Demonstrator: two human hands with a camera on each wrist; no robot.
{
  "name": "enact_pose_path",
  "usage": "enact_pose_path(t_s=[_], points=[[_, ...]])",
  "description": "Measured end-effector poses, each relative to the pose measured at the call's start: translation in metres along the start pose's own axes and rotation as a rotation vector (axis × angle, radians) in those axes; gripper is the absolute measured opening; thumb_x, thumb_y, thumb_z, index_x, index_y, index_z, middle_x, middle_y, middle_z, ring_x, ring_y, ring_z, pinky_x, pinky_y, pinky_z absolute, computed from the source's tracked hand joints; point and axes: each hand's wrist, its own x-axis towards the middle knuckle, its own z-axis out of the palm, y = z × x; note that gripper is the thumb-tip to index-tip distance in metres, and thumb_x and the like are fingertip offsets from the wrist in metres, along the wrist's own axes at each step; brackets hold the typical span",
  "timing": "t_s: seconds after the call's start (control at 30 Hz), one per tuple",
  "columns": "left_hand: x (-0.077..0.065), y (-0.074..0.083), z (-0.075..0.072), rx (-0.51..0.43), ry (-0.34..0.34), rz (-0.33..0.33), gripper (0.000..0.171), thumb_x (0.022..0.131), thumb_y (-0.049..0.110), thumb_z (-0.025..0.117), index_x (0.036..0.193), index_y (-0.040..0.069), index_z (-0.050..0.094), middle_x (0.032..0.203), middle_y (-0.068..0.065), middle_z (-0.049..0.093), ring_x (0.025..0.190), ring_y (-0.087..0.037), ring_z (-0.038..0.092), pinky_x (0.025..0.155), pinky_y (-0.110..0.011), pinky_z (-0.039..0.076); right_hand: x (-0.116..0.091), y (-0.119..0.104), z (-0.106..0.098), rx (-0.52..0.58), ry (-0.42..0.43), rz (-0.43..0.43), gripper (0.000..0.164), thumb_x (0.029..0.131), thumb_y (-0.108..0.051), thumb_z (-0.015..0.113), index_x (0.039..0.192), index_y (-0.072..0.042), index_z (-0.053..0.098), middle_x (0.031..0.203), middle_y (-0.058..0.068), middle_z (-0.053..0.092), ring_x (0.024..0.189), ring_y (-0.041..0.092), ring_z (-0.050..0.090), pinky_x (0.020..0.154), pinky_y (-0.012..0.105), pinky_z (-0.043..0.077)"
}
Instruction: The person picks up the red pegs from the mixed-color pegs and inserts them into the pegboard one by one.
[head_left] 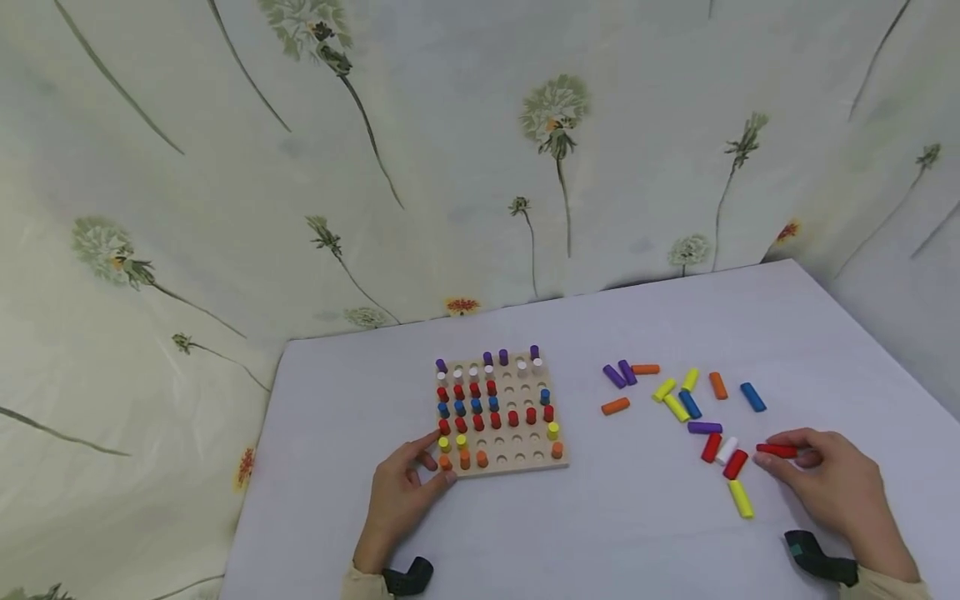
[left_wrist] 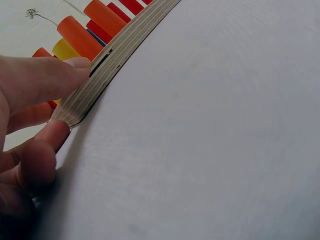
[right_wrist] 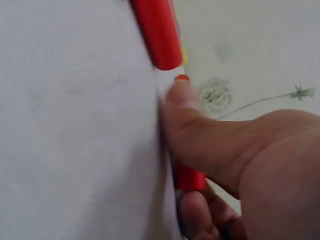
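A wooden pegboard (head_left: 517,457) lies on the table with rows of coloured pegs standing in its holes. My left hand (head_left: 405,492) grips its near left corner, thumb on the front edge and fingers along the left side. In the left wrist view the thumb (left_wrist: 65,75) presses the layered edge beside upright orange pegs (left_wrist: 80,37). On the right, my right hand (head_left: 828,479) pinches a red peg (head_left: 776,451) between thumb and fingers, low over the cloth. The right wrist view shows this held peg (right_wrist: 191,178) partly behind the thumb. Another red peg (head_left: 735,464) lies just left of that hand.
Loose pegs are scattered right of the board: purple ones (head_left: 705,427), orange ones (head_left: 616,406), yellow ones (head_left: 741,499), blue ones (head_left: 753,397) and a white one (head_left: 726,451). A white cloth (head_left: 622,517) covers the table. Behind hangs a flower-printed curtain (head_left: 465,167).
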Motion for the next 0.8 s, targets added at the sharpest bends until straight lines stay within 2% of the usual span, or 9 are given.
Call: enact_pose_path(t_s=[0.13, 0.23, 0.3, 0.4, 0.57, 0.73, 0.8], points=[[0.0, 0.0, -0.001, -0.014, 0.002, -0.012, 0.058, 0.082, 0.027, 0.093, 0.136, 0.024, 0.073, 0.089, 0.007, 0.068, 0.051, -0.002, 0.042, 0.048, -0.02, 0.034, 0.003, -0.008, 0.001, 0.029, 0.042, 0.011, 0.048, 0.103, -0.038, 0.07, 0.125, 0.003, 0.062, 0.102, 0.027, 0.067, 0.085, 0.034, 0.057, 0.066, 0.037, 0.041], [0.0, -0.001, -0.001, -0.012, -0.004, -0.016, 0.058, 0.082, 0.028, 0.092, 0.137, 0.023, 0.073, 0.089, 0.007, 0.068, 0.052, -0.002, 0.042, 0.048, -0.02, 0.034, 0.004, -0.012, 0.001, 0.049, 0.068, 0.062, 0.05, 0.111, -0.038, 0.055, 0.143, 0.0, 0.053, 0.103, 0.029, 0.067, 0.082, 0.035, 0.058, 0.067, 0.04, 0.04], [0.0, -0.001, 0.0, -0.008, -0.006, -0.014, 0.058, 0.082, 0.029, 0.092, 0.137, 0.023, 0.073, 0.089, 0.007, 0.068, 0.052, -0.002, 0.042, 0.049, -0.02, 0.034, 0.004, -0.013, 0.003, 0.056, 0.08, 0.093, 0.051, 0.113, -0.037, 0.047, 0.151, -0.002, 0.049, 0.106, 0.029, 0.068, 0.083, 0.035, 0.058, 0.068, 0.041, 0.04], [0.001, -0.001, -0.001, -0.003, -0.002, 0.001, 0.058, 0.082, 0.027, 0.093, 0.137, 0.023, 0.073, 0.089, 0.007, 0.068, 0.053, -0.001, 0.042, 0.049, -0.019, 0.034, 0.005, -0.014, 0.005, 0.078, 0.106, 0.127, 0.051, 0.115, -0.037, 0.039, 0.151, -0.002, 0.051, 0.109, 0.027, 0.069, 0.086, 0.033, 0.057, 0.069, 0.04, 0.039], [0.001, -0.001, -0.002, 0.002, 0.006, 0.025, 0.058, 0.082, 0.026, 0.093, 0.136, 0.022, 0.073, 0.088, 0.007, 0.068, 0.052, 0.001, 0.041, 0.048, -0.019, 0.034, 0.003, -0.017, 0.009, 0.147, 0.155, 0.183, 0.052, 0.115, -0.038, 0.039, 0.145, 0.002, 0.055, 0.12, 0.029, 0.068, 0.095, 0.038, 0.058, 0.072, 0.035, 0.036], [0.0, -0.001, -0.002, 0.003, 0.0, 0.024, 0.058, 0.082, 0.027, 0.092, 0.136, 0.02, 0.073, 0.088, 0.006, 0.068, 0.053, 0.001, 0.042, 0.049, -0.019, 0.034, 0.001, -0.019, 0.01, 0.189, 0.196, 0.233, 0.051, 0.114, -0.035, 0.044, 0.147, 0.004, 0.052, 0.132, 0.031, 0.064, 0.111, 0.044, 0.06, 0.069, 0.021, 0.033], [0.0, -0.001, -0.002, 0.008, -0.007, 0.013, 0.058, 0.082, 0.027, 0.092, 0.136, 0.019, 0.073, 0.088, 0.006, 0.068, 0.054, 0.0, 0.042, 0.049, -0.019, 0.034, 0.0, -0.02, 0.011, 0.204, 0.224, 0.25, 0.05, 0.114, -0.035, 0.047, 0.146, 0.003, 0.053, 0.134, 0.029, 0.063, 0.115, 0.042, 0.06, 0.07, 0.019, 0.033]])
